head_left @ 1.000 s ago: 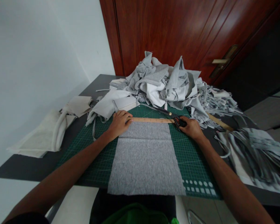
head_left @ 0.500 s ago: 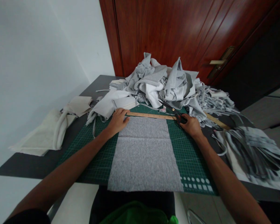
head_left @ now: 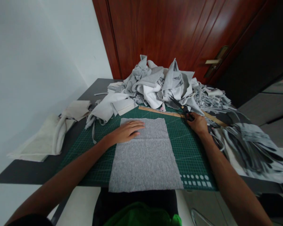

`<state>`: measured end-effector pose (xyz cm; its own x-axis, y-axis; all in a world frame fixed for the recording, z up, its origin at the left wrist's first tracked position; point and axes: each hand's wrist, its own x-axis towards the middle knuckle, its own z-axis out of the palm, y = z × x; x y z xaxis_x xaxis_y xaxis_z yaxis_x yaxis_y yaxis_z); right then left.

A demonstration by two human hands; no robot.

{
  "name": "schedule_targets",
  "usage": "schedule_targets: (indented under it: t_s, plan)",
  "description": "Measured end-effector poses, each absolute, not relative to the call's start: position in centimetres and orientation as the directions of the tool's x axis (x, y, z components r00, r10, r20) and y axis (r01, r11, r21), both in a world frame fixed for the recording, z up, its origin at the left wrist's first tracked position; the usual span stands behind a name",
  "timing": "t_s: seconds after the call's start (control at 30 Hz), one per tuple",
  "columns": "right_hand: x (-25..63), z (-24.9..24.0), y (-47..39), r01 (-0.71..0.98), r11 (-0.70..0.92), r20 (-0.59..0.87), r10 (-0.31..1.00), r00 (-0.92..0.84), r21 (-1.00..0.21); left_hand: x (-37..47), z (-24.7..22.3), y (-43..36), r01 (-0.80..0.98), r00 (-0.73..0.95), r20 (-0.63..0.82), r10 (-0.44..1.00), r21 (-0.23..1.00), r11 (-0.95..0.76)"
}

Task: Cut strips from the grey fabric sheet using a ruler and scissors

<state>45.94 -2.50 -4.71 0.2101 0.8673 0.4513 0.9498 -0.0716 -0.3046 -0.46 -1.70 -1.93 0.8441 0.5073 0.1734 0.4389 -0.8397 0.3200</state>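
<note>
A grey fabric piece (head_left: 146,160) lies flat on the green cutting mat (head_left: 191,150), its near end reaching the table's front edge. My left hand (head_left: 127,131) rests flat on its upper left part, fingers stretched out to the right. My right hand (head_left: 198,123) grips the handles of black scissors (head_left: 182,107), whose blades point up and left toward the fabric heap. A wooden ruler (head_left: 158,111) lies slanted beyond the fabric's far edge, its right end beside the scissors and my right hand.
A heap of grey and white scraps (head_left: 155,83) fills the table's back. Cream cloth (head_left: 47,135) lies at the left, a stack of grey pieces (head_left: 257,147) at the right. A second wooden strip (head_left: 214,119) sits behind my right hand.
My left hand has left the ruler and come down onto the fabric. The ruler has shifted right and now slants. My right hand and the scissors have moved slightly right relative to the fabric.
</note>
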Motion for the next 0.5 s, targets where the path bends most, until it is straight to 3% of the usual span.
schedule_targets:
  t_s: [0.23,0.5]
  plan:
    - [45.1,-4.5,-2.9,0.967,-0.074,0.442,0.879,0.179,-0.245,-1.8,-3.2,-0.6,0.691,0.689,0.105,0.717,0.202,-0.694]
    - [45.2,-4.6,-2.8,0.97,0.004,0.436,0.894,0.106,-0.243,-2.8,-3.3,-0.9,0.786,0.597,0.098,0.796,0.129,-0.605]
